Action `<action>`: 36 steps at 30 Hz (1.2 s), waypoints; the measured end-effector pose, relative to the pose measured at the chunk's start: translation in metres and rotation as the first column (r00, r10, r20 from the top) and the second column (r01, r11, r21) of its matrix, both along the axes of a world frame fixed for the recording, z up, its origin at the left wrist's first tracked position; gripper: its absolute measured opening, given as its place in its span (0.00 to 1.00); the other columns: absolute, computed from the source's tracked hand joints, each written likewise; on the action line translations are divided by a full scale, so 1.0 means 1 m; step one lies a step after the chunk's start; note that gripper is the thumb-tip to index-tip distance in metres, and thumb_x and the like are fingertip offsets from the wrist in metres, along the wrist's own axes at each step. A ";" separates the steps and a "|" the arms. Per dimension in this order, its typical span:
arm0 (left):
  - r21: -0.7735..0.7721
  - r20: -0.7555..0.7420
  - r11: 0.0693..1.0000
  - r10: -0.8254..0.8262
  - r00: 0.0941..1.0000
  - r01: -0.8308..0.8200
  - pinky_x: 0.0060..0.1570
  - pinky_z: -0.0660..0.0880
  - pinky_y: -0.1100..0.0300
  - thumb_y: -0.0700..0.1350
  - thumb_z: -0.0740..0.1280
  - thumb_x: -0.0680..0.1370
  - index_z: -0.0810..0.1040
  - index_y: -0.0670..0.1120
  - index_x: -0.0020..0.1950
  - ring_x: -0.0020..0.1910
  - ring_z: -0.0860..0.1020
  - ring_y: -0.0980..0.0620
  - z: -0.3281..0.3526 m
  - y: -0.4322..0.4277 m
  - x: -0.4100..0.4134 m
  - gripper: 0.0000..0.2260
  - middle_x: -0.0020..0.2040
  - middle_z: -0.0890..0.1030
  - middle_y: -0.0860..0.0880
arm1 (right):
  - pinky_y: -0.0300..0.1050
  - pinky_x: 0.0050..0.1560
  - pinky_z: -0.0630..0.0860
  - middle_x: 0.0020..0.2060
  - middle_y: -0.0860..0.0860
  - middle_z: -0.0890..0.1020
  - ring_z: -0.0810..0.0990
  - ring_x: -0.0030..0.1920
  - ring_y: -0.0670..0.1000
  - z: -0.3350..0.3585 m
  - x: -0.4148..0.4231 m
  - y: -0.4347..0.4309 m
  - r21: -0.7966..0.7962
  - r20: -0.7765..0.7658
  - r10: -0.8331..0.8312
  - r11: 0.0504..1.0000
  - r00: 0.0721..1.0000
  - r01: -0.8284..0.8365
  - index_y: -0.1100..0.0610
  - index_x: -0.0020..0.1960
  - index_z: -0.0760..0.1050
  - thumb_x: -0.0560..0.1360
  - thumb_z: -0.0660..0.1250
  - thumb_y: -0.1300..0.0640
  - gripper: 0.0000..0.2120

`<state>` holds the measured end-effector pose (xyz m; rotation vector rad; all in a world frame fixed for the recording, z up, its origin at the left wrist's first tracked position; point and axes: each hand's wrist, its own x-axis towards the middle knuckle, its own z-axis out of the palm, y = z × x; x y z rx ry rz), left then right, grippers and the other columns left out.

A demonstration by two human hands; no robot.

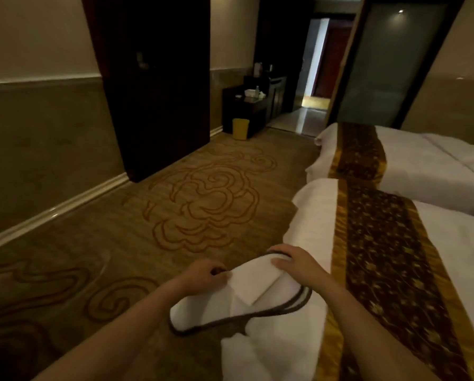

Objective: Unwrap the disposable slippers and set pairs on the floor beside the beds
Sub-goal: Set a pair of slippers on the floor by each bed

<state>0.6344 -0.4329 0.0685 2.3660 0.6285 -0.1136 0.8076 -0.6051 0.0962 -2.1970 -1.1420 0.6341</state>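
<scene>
A stacked pair of white disposable slippers [230, 301] with dark trimmed edges is held flat above the foot corner of the near bed [307, 215]. My left hand [205, 273] pinches the slippers' left edge near the upper band. My right hand [299, 264] lies over the far end of the slippers and grips it. No wrapper is visible on them. The near bed has white linen and a gold and brown runner [381, 257]. A second bed [428, 158] with the same runner stands beyond it.
Patterned carpet [192, 196] stretches to the left of the beds. A dark wardrobe [153, 86] stands against the left wall. A yellow bin [240, 128] sits by a dark desk [244, 111] at the back. A lit doorway [317, 64] opens beyond.
</scene>
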 end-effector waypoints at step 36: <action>0.463 -0.275 0.651 -0.540 0.796 0.601 0.69 0.54 0.41 0.78 0.57 0.62 0.38 0.58 0.75 0.70 0.59 0.43 -0.050 0.634 0.706 0.51 0.72 0.60 0.48 | 0.59 0.73 0.52 0.74 0.45 0.44 0.48 0.73 0.55 -0.078 0.652 0.552 -0.338 0.264 0.096 0.941 0.960 -0.001 0.35 0.72 0.32 0.65 0.69 0.37 0.52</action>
